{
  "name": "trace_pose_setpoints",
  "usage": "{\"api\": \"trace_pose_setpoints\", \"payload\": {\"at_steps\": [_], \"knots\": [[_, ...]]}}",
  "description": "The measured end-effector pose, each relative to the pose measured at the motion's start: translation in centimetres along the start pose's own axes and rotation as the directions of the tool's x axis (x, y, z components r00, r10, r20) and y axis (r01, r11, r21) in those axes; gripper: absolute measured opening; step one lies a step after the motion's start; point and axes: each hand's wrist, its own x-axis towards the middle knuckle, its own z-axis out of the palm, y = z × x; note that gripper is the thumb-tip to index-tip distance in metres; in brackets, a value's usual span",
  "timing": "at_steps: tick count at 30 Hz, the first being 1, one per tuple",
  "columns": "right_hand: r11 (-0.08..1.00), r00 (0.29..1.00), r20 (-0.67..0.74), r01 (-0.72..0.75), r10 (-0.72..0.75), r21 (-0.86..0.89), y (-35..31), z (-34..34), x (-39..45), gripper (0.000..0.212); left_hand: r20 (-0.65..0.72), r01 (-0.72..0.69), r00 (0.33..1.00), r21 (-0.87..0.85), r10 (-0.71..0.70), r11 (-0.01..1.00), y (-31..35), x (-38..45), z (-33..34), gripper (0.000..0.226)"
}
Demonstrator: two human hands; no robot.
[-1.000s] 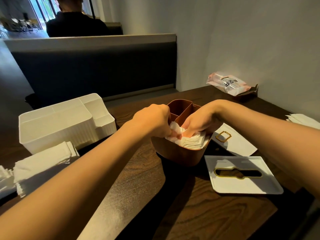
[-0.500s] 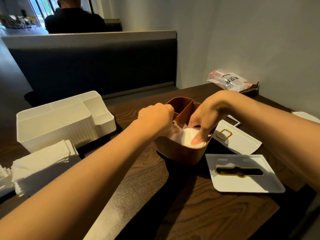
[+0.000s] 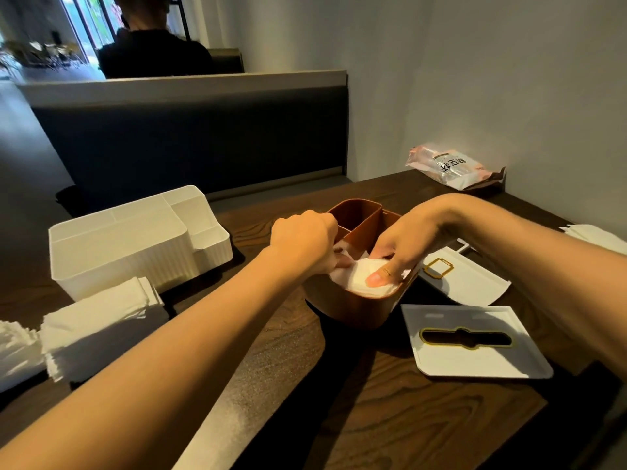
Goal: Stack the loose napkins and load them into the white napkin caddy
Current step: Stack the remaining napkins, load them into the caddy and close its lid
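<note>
Nearest, a slotted white lid (image 3: pixel 475 344) lies flat on the dark wooden table (image 3: pixel 390 418), its gold-rimmed slot running left to right, and a loose stack of napkins (image 3: pixel 98 320) sits at the near left, its long axis running away toward the right. Just beyond, both hands work in the brown caddy (image 3: pixel 353 307). Compared with a second ago, the napkins in the brown caddy (image 3: pixel 356 283) lie flatter and lower in its near compartment instead of bunched up between the hands. The right hand (image 3: pixel 403 245) has gone from gripping the wad to a spread pose, thumb laid flat on the top sheet and fingers reaching down behind it. The left hand (image 3: pixel 305 242) stays curled at the left edge of the wad; whether it pinches the paper I cannot tell. Farther left stands the white napkin caddy (image 3: pixel 135 242), long axis left to right, small compartments at its right end. A second white lid (image 3: pixel 464 279) lies right of the brown caddy, and a plastic packet (image 3: pixel 451 167) rests by the wall.
</note>
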Motion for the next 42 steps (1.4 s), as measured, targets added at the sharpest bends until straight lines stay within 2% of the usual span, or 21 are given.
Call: {"api": "trace_pose_setpoints", "payload": {"at_steps": [3,6,8,10,14,18,21,24,27,30,35,39,42], "knots": [[0.997,0.999,0.010,-0.038,0.037,0.074,-0.7,0.6,-0.3,0.043,-0.065,-0.029,0.997,0.019,0.030,0.999,-0.7,-1.0,-0.1,0.040],[0.989,0.986,-0.090,-0.144,0.141,-0.028,-2.1,0.5,-0.9,0.050,-0.093,-0.051,0.995,-0.045,0.046,0.998,-1.0,-1.7,-0.3,0.035],[0.964,0.956,-0.220,-0.229,0.196,-0.135,-3.2,0.2,-1.5,0.063,-0.073,-0.073,0.995,-0.104,0.066,0.992,-1.4,-2.2,-0.9,0.031],[0.927,0.896,-0.396,-0.304,0.200,-0.221,-4.6,0.2,-2.1,0.065,-0.054,-0.109,0.993,-0.127,0.103,0.986,-2.0,-2.7,-1.6,0.024],[0.874,0.762,-0.648,-0.327,0.018,-0.359,-7.8,1.0,-2.6,0.049,-0.169,-0.116,0.981,-0.147,0.091,0.982,-3.7,-4.7,-2.8,0.018],[0.882,0.591,-0.779,-0.230,-0.211,-0.412,-12.4,2.7,-2.1,0.033,-0.232,-0.062,0.973,-0.219,0.009,0.974,-6.0,-8.4,-3.5,0.021],[0.875,0.535,-0.779,-0.137,-0.328,-0.463,-16.4,3.8,-0.4,0.021,-0.191,0.030,0.978,-0.266,-0.083,0.963,-8.7,-11.8,-3.9,0.012],[0.880,0.536,-0.744,-0.005,-0.399,-0.475,-19.7,4.2,2.8,0.019,-0.074,0.129,0.985,-0.310,-0.159,0.942,-11.8,-15.1,-4.4,0.019],[0.871,0.610,-0.642,0.182,-0.464,-0.457,-23.3,4.3,5.2,0.030,-0.005,0.246,0.966,-0.281,-0.258,0.928,-15.5,-18.5,-4.8,0.021],[0.823,0.673,-0.512,0.274,-0.533,-0.497,-26.2,4.9,6.7,0.050,0.003,0.371,0.925,-0.235,-0.381,0.898,-19.4,-21.4,-5.2,0.019],[0.705,0.668,-0.387,0.298,-0.636,-0.644,-28.6,6.4,9.1,0.076,-0.019,0.457,0.876,-0.290,-0.482,0.841,-23.9,-23.5,-5.4,0.026],[0.618,0.692,-0.353,0.171,-0.630,-0.767,-29.9,7.9,11.4,0.078,0.011,0.476,0.868,-0.304,-0.497,0.825,-25.5,-23.2,-4.1,0.034],[0.628,0.683,-0.394,0.121,-0.614,-0.769,-30.2,8.6,12.7,0.076,0.032,0.489,0.860,-0.342,-0.510,0.803,-26.3,-23.1,-2.9,0.033]]}}
